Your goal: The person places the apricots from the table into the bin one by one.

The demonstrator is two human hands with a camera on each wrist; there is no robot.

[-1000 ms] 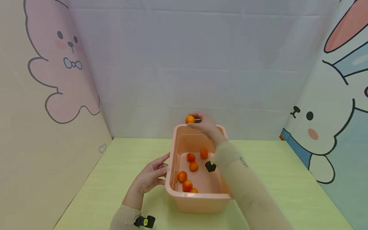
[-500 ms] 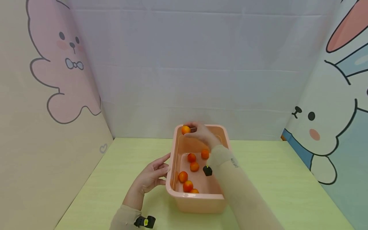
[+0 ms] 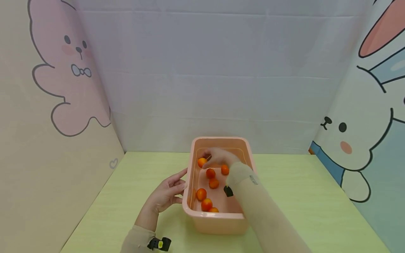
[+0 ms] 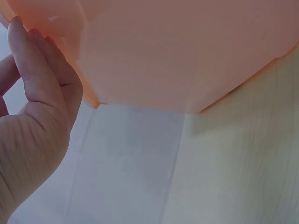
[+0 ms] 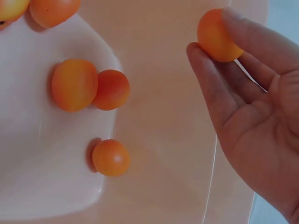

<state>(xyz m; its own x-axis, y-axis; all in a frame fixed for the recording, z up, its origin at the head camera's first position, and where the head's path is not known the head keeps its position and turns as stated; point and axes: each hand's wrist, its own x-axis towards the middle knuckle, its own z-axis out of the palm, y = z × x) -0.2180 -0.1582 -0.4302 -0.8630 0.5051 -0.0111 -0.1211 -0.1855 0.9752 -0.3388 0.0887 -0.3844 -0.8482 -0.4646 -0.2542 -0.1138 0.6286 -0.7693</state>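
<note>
Right hand [image 3: 218, 159] pinches small orange round fruit [image 5: 216, 36] at fingertips, low inside pink rectangular plastic tub [image 3: 218, 221], far-left corner, above floor; left hand [image 3: 166, 195], fingers straight, rests against tub's left wall.

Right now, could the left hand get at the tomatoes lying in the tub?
Probably yes. The left hand rests against the outside of the tub, by its rim, and the tub is open on top. The nearest tomatoes lie just inside that wall. The right hand is farther back, holding one.
</note>
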